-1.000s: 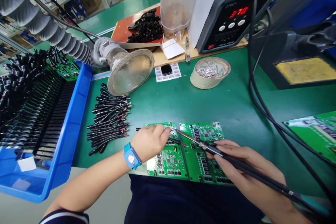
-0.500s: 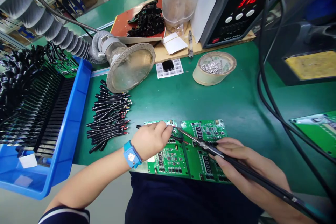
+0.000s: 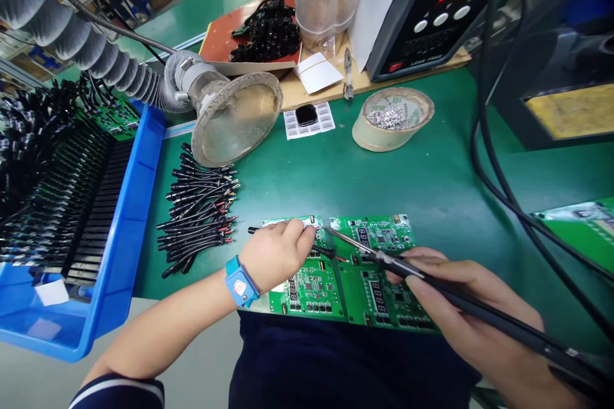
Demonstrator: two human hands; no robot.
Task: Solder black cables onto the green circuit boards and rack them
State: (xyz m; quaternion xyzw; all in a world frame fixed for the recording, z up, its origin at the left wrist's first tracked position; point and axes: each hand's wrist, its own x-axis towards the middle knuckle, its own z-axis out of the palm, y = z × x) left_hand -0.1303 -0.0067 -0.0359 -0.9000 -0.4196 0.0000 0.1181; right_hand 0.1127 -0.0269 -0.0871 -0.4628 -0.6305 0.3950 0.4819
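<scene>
Pinched around a short black cable [image 3: 252, 230], my left hand [image 3: 281, 252] rests over the upper part of the left green circuit board [image 3: 311, 287]. A blue band circles that wrist. My right hand [image 3: 465, 294] grips a black soldering iron [image 3: 436, 287], its thin metal tip pointing left to near the left fingertips, over the boards' upper edge. Beneath the iron lies the right circuit board [image 3: 381, 239]. Another dark cable end with a red wire shows between the boards. Whether the tip touches anything is too small to tell.
Black cables [image 3: 199, 204] lie in a pile at left, beside a blue bin [image 3: 129, 223] of boards. A fume extractor nozzle [image 3: 237, 118] hangs above them. Behind are a round solder container [image 3: 393, 118] and a soldering station [image 3: 426, 19]. Loose black cords [image 3: 499, 179] cross the right side.
The iron's tip has shifted slightly left and up, and my right hand has moved a little right on the handle. My left hand stays in place.
</scene>
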